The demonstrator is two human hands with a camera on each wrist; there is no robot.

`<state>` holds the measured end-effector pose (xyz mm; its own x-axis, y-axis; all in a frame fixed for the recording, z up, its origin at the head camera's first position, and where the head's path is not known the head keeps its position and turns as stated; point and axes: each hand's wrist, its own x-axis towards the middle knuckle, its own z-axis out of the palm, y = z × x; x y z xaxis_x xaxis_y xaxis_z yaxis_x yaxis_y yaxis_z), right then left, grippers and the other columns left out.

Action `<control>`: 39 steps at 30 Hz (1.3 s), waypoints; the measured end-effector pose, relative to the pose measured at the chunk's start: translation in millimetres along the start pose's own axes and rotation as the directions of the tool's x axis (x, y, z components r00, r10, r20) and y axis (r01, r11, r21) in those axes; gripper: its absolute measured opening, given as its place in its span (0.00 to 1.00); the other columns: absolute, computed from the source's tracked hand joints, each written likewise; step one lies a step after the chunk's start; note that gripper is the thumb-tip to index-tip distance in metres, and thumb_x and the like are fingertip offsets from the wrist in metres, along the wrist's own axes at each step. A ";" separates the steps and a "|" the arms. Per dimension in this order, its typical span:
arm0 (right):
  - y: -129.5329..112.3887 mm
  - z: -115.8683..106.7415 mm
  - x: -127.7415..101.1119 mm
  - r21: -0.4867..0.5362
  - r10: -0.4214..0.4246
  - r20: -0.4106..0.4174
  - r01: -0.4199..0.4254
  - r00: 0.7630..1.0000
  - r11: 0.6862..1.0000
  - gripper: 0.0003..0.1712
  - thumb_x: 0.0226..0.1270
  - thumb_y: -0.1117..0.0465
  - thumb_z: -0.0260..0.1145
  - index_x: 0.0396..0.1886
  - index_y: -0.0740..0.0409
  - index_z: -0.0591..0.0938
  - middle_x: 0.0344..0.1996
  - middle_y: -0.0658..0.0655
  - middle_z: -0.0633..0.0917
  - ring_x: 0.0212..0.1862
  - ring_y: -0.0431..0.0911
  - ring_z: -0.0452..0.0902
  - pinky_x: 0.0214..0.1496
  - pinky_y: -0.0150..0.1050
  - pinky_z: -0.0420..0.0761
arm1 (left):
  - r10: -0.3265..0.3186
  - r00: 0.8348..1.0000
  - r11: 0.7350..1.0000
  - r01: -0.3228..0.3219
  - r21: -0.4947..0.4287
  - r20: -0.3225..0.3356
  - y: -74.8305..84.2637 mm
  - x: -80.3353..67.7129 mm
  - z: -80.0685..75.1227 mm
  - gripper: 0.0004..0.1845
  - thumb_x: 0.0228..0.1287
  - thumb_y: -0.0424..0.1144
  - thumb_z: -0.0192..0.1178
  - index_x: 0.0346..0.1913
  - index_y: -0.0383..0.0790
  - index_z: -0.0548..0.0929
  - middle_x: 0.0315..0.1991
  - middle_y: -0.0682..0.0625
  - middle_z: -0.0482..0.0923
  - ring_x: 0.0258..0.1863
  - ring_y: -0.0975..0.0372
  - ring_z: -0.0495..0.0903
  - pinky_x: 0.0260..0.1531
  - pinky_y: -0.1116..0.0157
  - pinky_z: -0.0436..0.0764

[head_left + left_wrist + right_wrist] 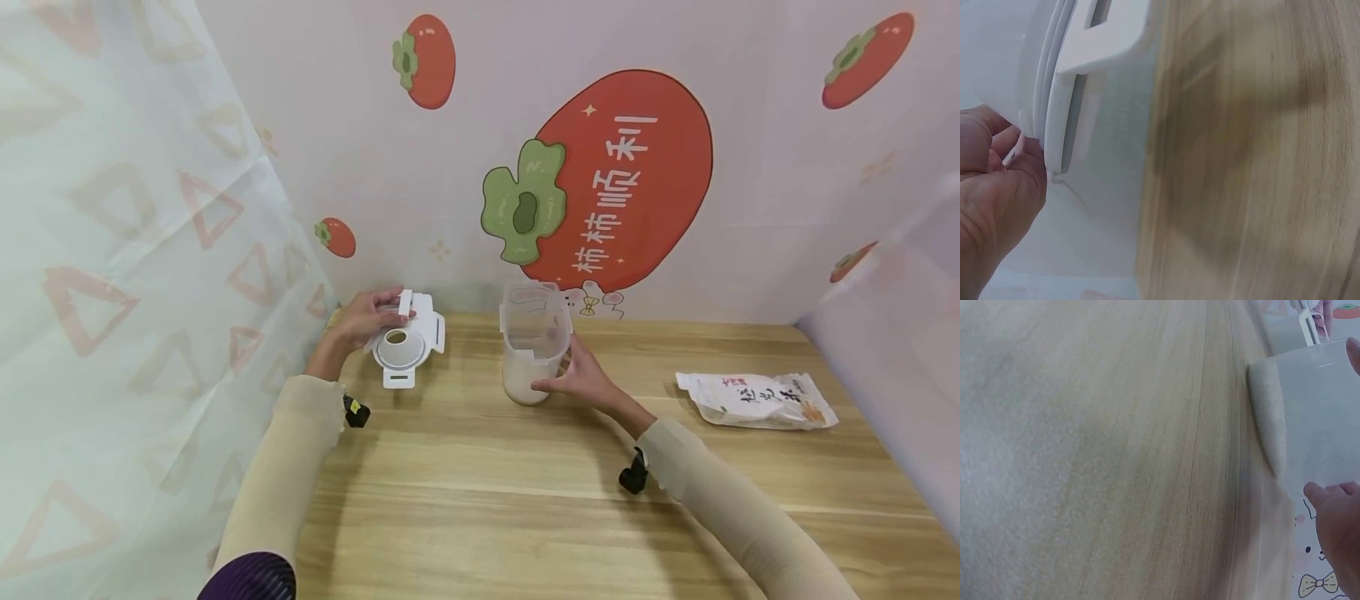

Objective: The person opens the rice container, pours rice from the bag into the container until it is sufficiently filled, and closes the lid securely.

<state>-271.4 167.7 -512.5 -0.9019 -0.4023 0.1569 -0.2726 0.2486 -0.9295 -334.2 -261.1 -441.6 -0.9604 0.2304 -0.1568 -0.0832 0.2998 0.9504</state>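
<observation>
My left hand [363,322] grips a white plastic lid [428,319] at its left edge. This lid has clip flaps on its sides and a round raised opening facing up. In the left wrist view, the thumb and fingers pinch the lid's rim [1054,125]. To the right, my right hand [587,380] holds a tall clear plastic container [536,333] by its right side, thumb at the front. The container is uncovered and stands slightly tilted. A pale grainy layer [1265,403] fills its bottom in the right wrist view.
A white printed packet [756,401] lies flat on the wooden table [480,500] at the right. Behind the table stands a wall covering [360,150] with persimmon pictures. Pale sheeting [135,333] closes off the left side.
</observation>
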 end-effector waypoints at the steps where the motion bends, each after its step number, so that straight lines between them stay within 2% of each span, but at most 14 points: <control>1: 0.1 0.1 -0.3 0.000 0.001 0.000 -0.001 1.000 1.000 0.64 0.53 0.59 0.88 0.83 0.37 0.57 0.76 0.50 0.71 0.80 0.54 0.63 0.78 0.65 0.63 | -0.002 1.000 1.000 0.002 -0.018 0.007 -1.9 0.8 -0.7 0.42 0.70 0.26 0.68 0.83 0.34 0.61 0.75 0.33 0.71 0.52 0.61 0.90 0.49 0.78 0.79; 4: -0.8 0.3 -0.5 0.002 0.002 -0.005 -0.002 1.000 1.000 0.65 0.52 0.59 0.88 0.83 0.38 0.57 0.76 0.51 0.71 0.80 0.55 0.63 0.78 0.66 0.63 | -0.013 1.000 1.000 0.013 0.006 0.006 -5.3 2.9 -3.3 0.42 0.71 0.28 0.68 0.83 0.35 0.61 0.76 0.33 0.70 0.56 0.60 0.88 0.54 0.76 0.77; 7: -1.1 0.6 -0.3 0.005 -0.003 -0.006 0.003 1.000 1.000 0.65 0.53 0.59 0.88 0.83 0.39 0.57 0.76 0.52 0.71 0.80 0.56 0.62 0.78 0.66 0.62 | -0.024 1.000 0.998 0.024 0.056 0.001 -8.2 4.8 -5.8 0.42 0.70 0.29 0.69 0.83 0.35 0.61 0.77 0.34 0.68 0.68 0.51 0.79 0.65 0.69 0.74; 9: -1.2 1.1 -0.4 0.013 -0.004 -0.006 0.004 1.000 1.000 0.65 0.53 0.59 0.88 0.84 0.38 0.57 0.77 0.53 0.71 0.80 0.56 0.62 0.78 0.66 0.62 | -0.030 1.000 0.996 0.030 0.086 -0.001 -11.0 4.8 -7.9 0.42 0.70 0.30 0.69 0.83 0.35 0.61 0.78 0.33 0.66 0.73 0.48 0.72 0.70 0.64 0.69; 12: 0.3 2.0 -0.6 0.025 -0.004 -0.001 0.004 1.000 1.000 0.66 0.54 0.60 0.87 0.84 0.37 0.55 0.77 0.53 0.70 0.81 0.56 0.61 0.78 0.67 0.62 | -0.039 0.999 0.996 0.039 0.080 0.005 -17.7 4.8 -11.1 0.42 0.71 0.28 0.68 0.83 0.34 0.60 0.78 0.33 0.65 0.75 0.45 0.69 0.76 0.56 0.66; 18: 2.8 2.8 -0.6 0.013 -0.002 0.006 0.001 1.000 1.000 0.67 0.55 0.60 0.87 0.85 0.36 0.53 0.78 0.53 0.68 0.82 0.57 0.59 0.79 0.67 0.61 | -0.068 0.997 0.990 0.070 0.124 -0.021 -30.6 5.7 -17.5 0.41 0.71 0.28 0.68 0.82 0.35 0.62 0.78 0.32 0.64 0.79 0.44 0.62 0.80 0.50 0.59; 28: 1.9 1.8 -0.1 -0.006 0.016 -0.001 -0.016 1.000 1.000 0.68 0.54 0.58 0.87 0.85 0.35 0.53 0.79 0.52 0.68 0.82 0.56 0.59 0.78 0.66 0.63 | -0.103 0.995 0.987 0.104 0.124 -0.013 -38.4 7.7 -21.5 0.41 0.71 0.25 0.65 0.83 0.37 0.60 0.78 0.32 0.64 0.74 0.46 0.67 0.76 0.53 0.67; 35: 2.4 1.2 -0.2 -0.003 0.023 -0.003 -0.023 1.000 1.000 0.68 0.54 0.58 0.88 0.85 0.34 0.52 0.78 0.51 0.68 0.82 0.56 0.59 0.78 0.66 0.63 | -0.137 0.991 0.987 0.136 0.088 -0.002 -45.2 6.6 -23.1 0.42 0.73 0.28 0.65 0.85 0.40 0.57 0.81 0.33 0.60 0.76 0.45 0.69 0.78 0.52 0.64; 39: 2.0 0.5 -0.7 -0.001 0.024 -0.006 -0.024 1.000 1.000 0.67 0.54 0.59 0.87 0.84 0.36 0.54 0.78 0.51 0.68 0.81 0.56 0.60 0.78 0.66 0.62 | -0.129 0.992 0.986 0.129 0.110 0.001 -46.9 7.6 -24.7 0.42 0.75 0.29 0.64 0.85 0.39 0.56 0.81 0.33 0.60 0.74 0.46 0.72 0.76 0.57 0.66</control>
<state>-271.1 168.1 -514.7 -0.9103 -0.3906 0.1369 -0.2514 0.2589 -0.9326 -344.2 -296.2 -480.7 -0.9412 0.1908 -0.2788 -0.1761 0.4272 0.8868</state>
